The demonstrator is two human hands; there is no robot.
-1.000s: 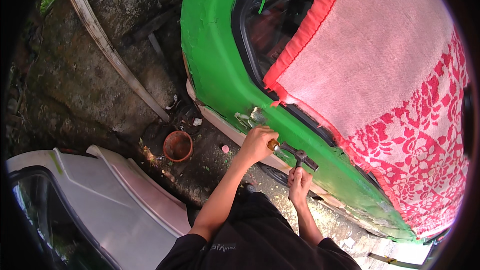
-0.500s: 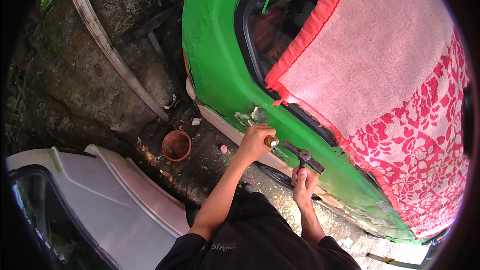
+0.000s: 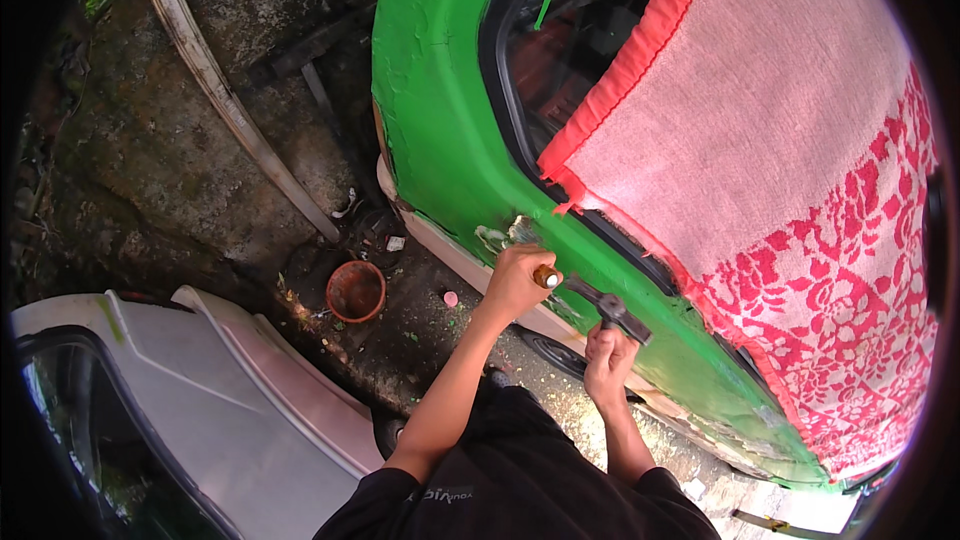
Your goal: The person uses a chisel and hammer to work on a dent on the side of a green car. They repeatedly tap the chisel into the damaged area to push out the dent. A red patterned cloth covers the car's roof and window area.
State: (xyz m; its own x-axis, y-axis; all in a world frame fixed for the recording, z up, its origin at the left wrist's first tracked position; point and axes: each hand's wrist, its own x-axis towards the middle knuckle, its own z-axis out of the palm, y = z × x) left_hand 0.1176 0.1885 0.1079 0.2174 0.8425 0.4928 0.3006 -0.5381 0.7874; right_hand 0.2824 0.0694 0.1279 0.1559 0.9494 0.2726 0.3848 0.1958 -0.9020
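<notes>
My left hand (image 3: pixel 514 282) is closed around an amber-brown tool handle (image 3: pixel 547 277) with a pale end; the tool's far end is hidden, so its kind does not show. It is held against the side of a green car (image 3: pixel 432 110), just below a patch of chipped, bare paint (image 3: pixel 521 230). My right hand (image 3: pixel 609 365) grips a hammer (image 3: pixel 612 310) by its handle. The hammer's dark head is close beside the butt of the amber handle; whether they touch I cannot tell.
A pink-and-red patterned towel (image 3: pixel 760 130) hangs over the car's roof and window (image 3: pixel 560 50). Behind on the left lie a reddish-brown bowl (image 3: pixel 355 292) and a long curved strip (image 3: pixel 215 80). A pale grey car body (image 3: pixel 220 390) stands at lower left.
The hammer head has tilted and come closer to the butt of the amber handle. My left hand keeps its grip at the same spot on the car; the whole view has shifted slightly.
</notes>
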